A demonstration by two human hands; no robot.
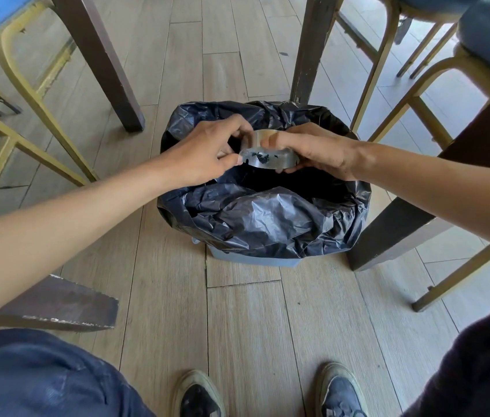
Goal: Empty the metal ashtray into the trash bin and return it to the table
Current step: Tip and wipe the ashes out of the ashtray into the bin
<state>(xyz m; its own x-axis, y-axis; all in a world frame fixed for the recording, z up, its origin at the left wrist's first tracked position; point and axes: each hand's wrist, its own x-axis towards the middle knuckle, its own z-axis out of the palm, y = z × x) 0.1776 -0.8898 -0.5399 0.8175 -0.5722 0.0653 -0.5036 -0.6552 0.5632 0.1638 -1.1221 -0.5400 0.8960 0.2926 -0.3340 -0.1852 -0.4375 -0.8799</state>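
The round metal ashtray hangs over the mouth of the trash bin, tipped so its inside faces me, with dark ash flecks stuck to the bottom. My left hand pinches its left rim between thumb and fingers. My right hand grips the right side, fingers over the top rim. The bin is small and grey-blue, lined with a crumpled black plastic bag that folds over its edge. The bag's opening is dark directly under the ashtray.
The bin stands on a wood-plank floor among dark brown table legs. Yellow-framed chairs with blue seats stand left and right. My shoes are at the bottom edge.
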